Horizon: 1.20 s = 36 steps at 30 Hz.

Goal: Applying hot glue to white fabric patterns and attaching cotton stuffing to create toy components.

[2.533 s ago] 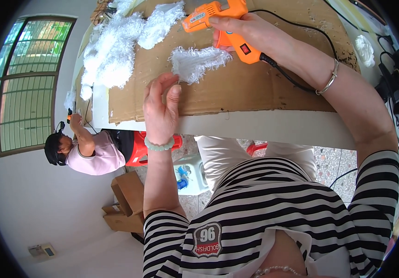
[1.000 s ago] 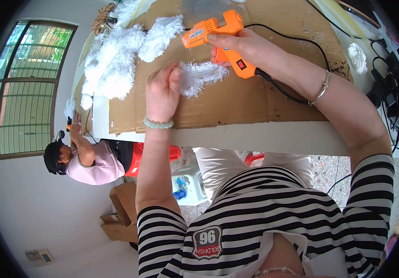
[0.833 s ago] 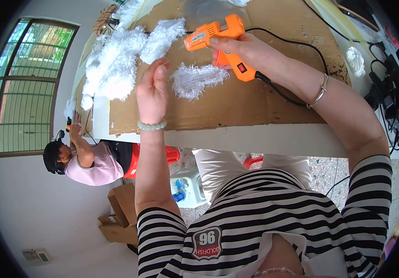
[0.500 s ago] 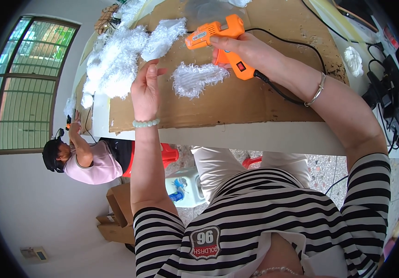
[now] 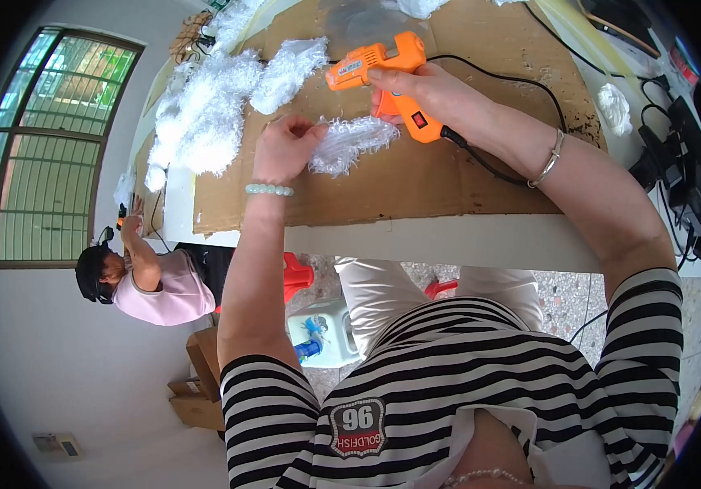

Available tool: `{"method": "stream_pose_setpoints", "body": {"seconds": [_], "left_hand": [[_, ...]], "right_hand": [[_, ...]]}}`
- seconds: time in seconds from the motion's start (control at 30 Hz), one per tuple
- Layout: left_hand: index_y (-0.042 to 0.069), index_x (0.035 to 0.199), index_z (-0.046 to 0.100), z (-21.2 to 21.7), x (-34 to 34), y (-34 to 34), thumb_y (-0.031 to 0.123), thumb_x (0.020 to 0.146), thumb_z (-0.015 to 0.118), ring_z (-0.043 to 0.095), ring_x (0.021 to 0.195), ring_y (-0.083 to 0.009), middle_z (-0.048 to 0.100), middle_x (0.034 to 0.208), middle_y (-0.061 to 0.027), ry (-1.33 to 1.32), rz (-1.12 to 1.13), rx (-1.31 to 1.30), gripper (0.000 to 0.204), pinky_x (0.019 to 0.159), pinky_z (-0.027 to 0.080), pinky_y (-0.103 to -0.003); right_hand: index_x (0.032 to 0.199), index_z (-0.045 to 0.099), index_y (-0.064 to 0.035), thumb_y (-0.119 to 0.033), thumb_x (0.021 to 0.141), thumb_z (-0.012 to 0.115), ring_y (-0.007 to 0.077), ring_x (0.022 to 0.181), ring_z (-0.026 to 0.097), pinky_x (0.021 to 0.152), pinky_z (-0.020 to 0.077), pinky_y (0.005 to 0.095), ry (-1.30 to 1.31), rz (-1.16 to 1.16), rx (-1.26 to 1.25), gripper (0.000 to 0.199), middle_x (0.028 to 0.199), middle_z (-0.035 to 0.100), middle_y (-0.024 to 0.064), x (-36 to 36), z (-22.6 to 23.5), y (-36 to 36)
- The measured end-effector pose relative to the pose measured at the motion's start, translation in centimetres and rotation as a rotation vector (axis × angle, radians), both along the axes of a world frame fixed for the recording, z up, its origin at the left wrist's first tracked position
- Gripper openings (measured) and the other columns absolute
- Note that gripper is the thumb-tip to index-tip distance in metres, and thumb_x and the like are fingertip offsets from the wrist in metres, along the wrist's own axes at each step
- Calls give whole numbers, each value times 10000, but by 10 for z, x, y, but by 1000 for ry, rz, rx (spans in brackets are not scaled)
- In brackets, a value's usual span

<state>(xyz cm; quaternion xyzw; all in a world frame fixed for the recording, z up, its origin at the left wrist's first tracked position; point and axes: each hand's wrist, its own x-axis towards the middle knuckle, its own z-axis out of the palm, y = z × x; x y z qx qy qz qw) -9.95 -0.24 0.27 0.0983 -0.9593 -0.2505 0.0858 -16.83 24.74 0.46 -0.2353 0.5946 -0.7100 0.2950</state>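
While the right grip [image 5: 430, 88] wraps closely round an orange plastic glue gun [image 5: 407, 107], the left grip [image 5: 285, 149], fingers bunched, meets a white fringed fabric strip [image 5: 354, 147] just rightward; it looks light and limp, best pinched by an edge, though whether the half-hidden fingertips clasp it I cannot tell.

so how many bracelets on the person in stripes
2: a pale beaded bracelet just behind the left hand, and a silvery bangle on the forearm behind the right hand, which holds an orange glue gun. None seems hidden.
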Motion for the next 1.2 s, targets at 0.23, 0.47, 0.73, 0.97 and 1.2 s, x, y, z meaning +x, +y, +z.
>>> {"method": "stream_pose_setpoints", "body": {"seconds": [0.23, 0.47, 0.73, 0.97, 1.2], "left_hand": [[1, 828, 651, 6, 11, 2, 193, 787, 749, 528, 649, -68, 618, 718, -8, -109, -26, 34, 219, 591, 437, -230], [9, 1045, 609, 15, 23, 18, 81, 770, 742, 507, 685, -54, 580, 776, 6, -128, -102, 195, 314, 599, 423, -209], [-16, 993, 642, 19, 31, 10, 50, 775, 704, 510, 629, -50, 593, 727, 3, 199, 12, 354, 237, 560, 418, -204], [-4, 951, 661, 57, 38, -46, -5, 790, 649, 481, 594, -30, 602, 743, 20, 427, 108, 463, 161, 524, 378, -181], [24, 896, 654, 120, 16, -144, -39, 806, 565, 591, 613, -124, 635, 772, -57, 868, 333, 773, 141, 516, 464, -230]], "right_hand": [[1023, 576, -59, -424, 924, 553, 136, 905, 600, 799, 519, 277, -26, -1, -8, 380, 947, 596, 37, 1, 3, 1], [1011, 584, -49, -431, 924, 549, 138, 898, 604, 800, 530, 277, -43, -14, -36, 393, 926, 600, 39, -1, 2, 3], [955, 598, -34, -432, 920, 557, 133, 799, 601, 751, 555, 302, -34, -198, -169, 401, 892, 604, 53, -20, 6, 9], [1013, 593, -40, -360, 923, 580, 124, 772, 582, 718, 556, 300, -154, -350, -151, 333, 895, 606, 47, -31, 1, 16], [1020, 590, -48, -349, 928, 573, 114, 752, 571, 715, 543, 283, -153, -342, -97, 315, 897, 611, 36, -31, 1, 12]]}}
